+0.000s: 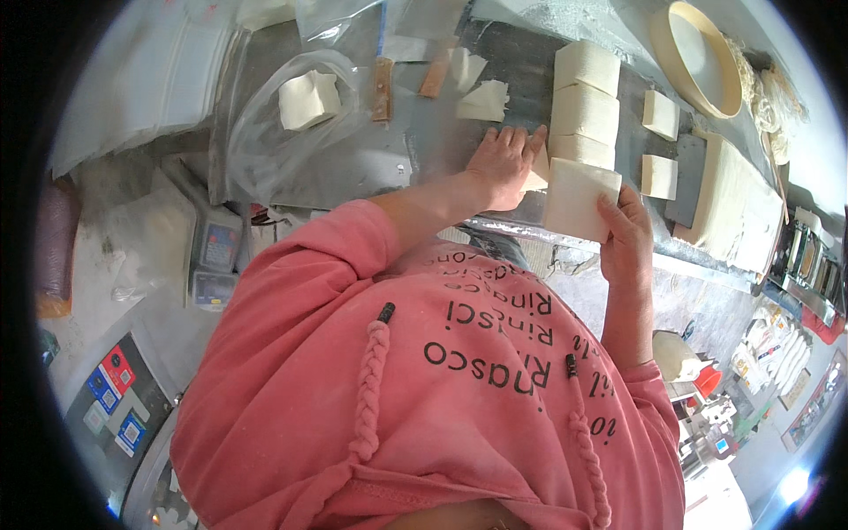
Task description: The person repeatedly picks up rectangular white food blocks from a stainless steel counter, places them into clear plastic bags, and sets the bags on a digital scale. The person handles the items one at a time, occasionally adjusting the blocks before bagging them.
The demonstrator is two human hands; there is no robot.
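My right hand (626,222) grips a stack of square dough wrappers (578,199) by its right edge, fingers beneath and thumb on the near side. This stack is at the near end of a row of wrapper stacks (584,109) on the dark worktop. My left hand (505,167) rests palm down to the left of the row, its fingertips pointing away from me. A pale dough piece (540,169) shows beside and partly under that hand; whether the fingers hold it is hidden.
Dough scraps (485,103) and a wooden handle (382,89) lie beyond my left hand. Farther left, a clear plastic bag (255,132) surrounds a wrapper stack (308,99). Rightward are two small stacks (660,116), a large sheet stack (735,199) and a round sieve (732,86).
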